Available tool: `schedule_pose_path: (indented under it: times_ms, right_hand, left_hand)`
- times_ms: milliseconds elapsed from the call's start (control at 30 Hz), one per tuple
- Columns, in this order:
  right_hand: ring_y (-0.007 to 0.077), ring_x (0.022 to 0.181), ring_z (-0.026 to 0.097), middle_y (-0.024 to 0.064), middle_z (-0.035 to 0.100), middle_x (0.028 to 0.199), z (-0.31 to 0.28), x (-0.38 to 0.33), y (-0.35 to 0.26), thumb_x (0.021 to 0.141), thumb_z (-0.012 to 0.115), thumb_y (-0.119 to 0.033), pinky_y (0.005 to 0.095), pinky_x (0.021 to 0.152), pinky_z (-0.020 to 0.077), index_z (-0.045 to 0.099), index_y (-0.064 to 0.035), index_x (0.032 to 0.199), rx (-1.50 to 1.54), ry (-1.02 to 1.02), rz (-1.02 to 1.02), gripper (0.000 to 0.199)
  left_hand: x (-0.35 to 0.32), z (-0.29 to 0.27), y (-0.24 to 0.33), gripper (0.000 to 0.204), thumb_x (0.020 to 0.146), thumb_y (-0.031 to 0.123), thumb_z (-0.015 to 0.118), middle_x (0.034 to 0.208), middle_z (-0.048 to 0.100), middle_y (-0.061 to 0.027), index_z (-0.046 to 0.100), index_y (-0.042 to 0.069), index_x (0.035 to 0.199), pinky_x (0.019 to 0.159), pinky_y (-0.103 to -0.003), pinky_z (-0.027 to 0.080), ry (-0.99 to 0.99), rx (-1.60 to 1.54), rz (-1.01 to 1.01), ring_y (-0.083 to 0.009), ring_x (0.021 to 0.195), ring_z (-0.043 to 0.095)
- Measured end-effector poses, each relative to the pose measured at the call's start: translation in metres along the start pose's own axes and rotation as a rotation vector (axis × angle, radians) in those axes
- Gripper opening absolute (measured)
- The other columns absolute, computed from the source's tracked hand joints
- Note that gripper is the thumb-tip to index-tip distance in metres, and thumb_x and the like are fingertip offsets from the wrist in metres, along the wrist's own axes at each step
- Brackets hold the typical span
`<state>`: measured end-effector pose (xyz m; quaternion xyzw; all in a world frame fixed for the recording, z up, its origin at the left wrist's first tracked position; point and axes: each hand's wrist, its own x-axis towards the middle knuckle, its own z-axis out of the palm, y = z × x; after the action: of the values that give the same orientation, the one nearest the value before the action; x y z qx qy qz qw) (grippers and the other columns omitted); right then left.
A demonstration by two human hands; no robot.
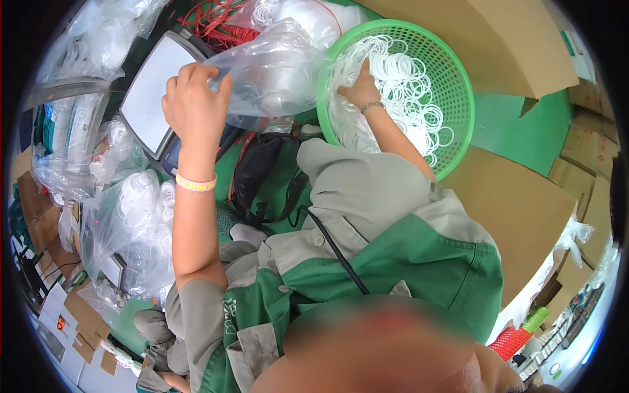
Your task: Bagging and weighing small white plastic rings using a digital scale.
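Note:
My left hand (194,103) is raised over a scale with a flat pale pan (159,92). Its curled fingers and thumb meet the edge of a clear plastic bag (278,69), which stretches from there toward the basket. My right hand (362,90) reaches into a round green mesh basket (464,85), thumb and forefinger spread apart; its other fingers are partly hidden. Many thin white rings (406,82) lie loosely heaped in the basket around that hand, with clear plastic lining the left side.
Red strips (219,26) lie beyond the scale. Clear bags of white parts (141,209) stand at the left. A black bag (259,170) rests on the green floor near my legs. Cardboard (517,216) flanks the basket on the right. Another person's leg (157,331) shows at lower left.

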<state>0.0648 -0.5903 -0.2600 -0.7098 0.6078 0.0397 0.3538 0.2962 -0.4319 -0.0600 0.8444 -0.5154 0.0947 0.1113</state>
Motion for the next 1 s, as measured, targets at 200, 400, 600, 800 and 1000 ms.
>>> schedule_pose_path:
  times_ms: [200,400,600,800,1000]
  right_hand:
    - [0.0375,0.09,0.058,0.0234,0.06,0.097,-0.009,0.013,0.042,0.066,0.064,-0.024,0.042,0.078,0.0461,0.024,-0.0048,0.132,-0.101,0.127,-0.029,0.079]
    - [0.0369,0.085,0.059,0.0247,0.06,0.092,-0.054,0.001,0.061,0.065,0.065,-0.014,0.038,0.075,0.0464,0.046,-0.0035,0.114,0.258,0.467,-0.304,0.054]
    - [0.0168,0.084,0.058,0.0102,0.06,0.097,-0.085,0.01,0.094,0.066,0.064,0.0,0.0274,0.076,0.045,0.048,0.0006,0.11,0.681,0.435,-0.327,0.047]
    - [0.0197,0.093,0.057,0.0107,0.058,0.104,-0.114,-0.013,0.063,0.065,0.06,0.008,0.0305,0.082,0.0455,0.046,0.0006,0.113,1.106,0.514,-0.291,0.051]
    - [0.0259,0.096,0.057,0.0158,0.055,0.108,-0.173,-0.059,-0.007,0.066,0.052,0.01,0.0362,0.083,0.0487,0.042,0.0042,0.119,1.369,0.474,-0.67,0.053]
  left_hand:
    - [0.003,0.009,0.004,0.025,0.069,-0.008,0.049,0.091,0.056,-0.0092,0.057,0.005,0.088,0.074,-0.037,0.044,0.13,-0.228,0.107,-0.0291,0.085,0.054]
    - [0.007,-0.005,-0.007,0.011,0.069,0.001,0.057,0.09,0.06,-0.0048,0.063,0.006,0.076,0.066,-0.037,0.047,0.147,-0.229,0.15,-0.0242,0.078,0.056]
    - [0.015,0.0,0.016,0.056,0.066,-0.005,0.049,0.118,0.046,-0.0143,0.043,0.008,0.121,0.077,-0.04,0.046,0.08,-0.051,0.135,-0.0341,0.096,0.048]
    - [0.013,0.002,0.007,0.06,0.064,-0.012,0.044,0.12,0.043,-0.018,0.041,0.003,0.122,0.082,-0.041,0.044,0.045,-0.278,0.219,-0.0371,0.102,0.046]
    - [0.033,-0.009,0.025,0.05,0.073,0.0,0.049,0.121,0.045,-0.0173,0.041,-0.001,0.122,0.077,-0.03,0.043,-0.009,-0.42,0.366,-0.0251,0.092,0.05]
